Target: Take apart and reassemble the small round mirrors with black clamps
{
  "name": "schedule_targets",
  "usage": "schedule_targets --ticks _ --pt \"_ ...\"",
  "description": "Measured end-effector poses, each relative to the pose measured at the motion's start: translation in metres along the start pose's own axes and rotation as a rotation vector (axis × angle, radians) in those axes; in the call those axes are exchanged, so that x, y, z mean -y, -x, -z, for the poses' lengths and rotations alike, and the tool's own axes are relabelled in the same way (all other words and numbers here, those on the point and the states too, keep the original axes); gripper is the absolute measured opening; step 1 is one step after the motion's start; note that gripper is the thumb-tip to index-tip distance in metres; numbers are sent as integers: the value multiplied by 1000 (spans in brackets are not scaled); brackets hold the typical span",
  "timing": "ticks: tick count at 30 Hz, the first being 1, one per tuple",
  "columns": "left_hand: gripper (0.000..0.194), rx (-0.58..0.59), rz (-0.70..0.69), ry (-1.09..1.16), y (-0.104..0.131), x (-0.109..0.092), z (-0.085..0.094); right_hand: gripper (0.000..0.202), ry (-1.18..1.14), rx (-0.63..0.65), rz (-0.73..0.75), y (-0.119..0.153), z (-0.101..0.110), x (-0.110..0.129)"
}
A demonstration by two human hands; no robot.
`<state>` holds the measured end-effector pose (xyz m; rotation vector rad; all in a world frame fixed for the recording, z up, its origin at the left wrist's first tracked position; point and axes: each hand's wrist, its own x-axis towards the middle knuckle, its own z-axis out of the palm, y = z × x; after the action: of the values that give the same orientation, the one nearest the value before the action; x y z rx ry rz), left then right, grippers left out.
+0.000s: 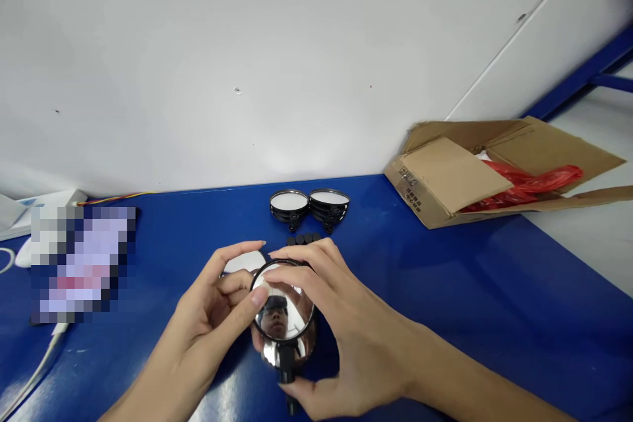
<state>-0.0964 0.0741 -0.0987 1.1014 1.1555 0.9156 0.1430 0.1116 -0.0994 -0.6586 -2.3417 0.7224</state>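
A round mirror [297, 297] with a black rim and a short black stem is between my hands, low over the table. My left hand [217, 310] pinches its left edge, thumb on the glass and fingers curled behind. Across the top rim lie the fingers of my right hand [341, 323], while its thumb presses near the stem at the bottom. A shiny chrome rounded part [277, 355] shows just beneath the mirror; whether it is a separate piece is hidden. Another mirror [244, 262] is partly covered behind my left fingers.
Two stacks of round black-rimmed mirrors [289, 201] stand near the wall, with several small black cylindrical pieces [303, 239] in front. At right is an open cardboard box [445, 175] holding red plastic [529, 184]. A phone [84, 264] with a white cable [39, 366] lies left on the blue table [188, 224].
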Motion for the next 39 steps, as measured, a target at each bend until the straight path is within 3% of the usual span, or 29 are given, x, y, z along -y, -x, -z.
schedule_targets --ticks 2,5,8,12,16,25,31,39 --pt "50 -55 -39 -119 1 0 3 95 -10 31 -59 0 3 3" --pt "41 -240 -169 -338 -2 2 11 89 -19 142 -172 0 10 10" --pt "45 -344 -220 -540 -8 6 19 87 9 255 -231 0 15 15" --pt "49 -300 -190 -670 -9 11 23 88 81 317 -229 3 14 16" --pt "50 -216 -258 -795 -6 16 21 86 132 357 -237 5 8 14" --pt "49 -275 -376 -865 -16 24 28 83 225 388 -169 8 6 12" --pt "61 -291 -362 -856 -14 26 26 74 263 381 -121 9 5 8" --pt "56 -247 -273 -817 -16 23 27 88 272 388 -78 11 2 4"
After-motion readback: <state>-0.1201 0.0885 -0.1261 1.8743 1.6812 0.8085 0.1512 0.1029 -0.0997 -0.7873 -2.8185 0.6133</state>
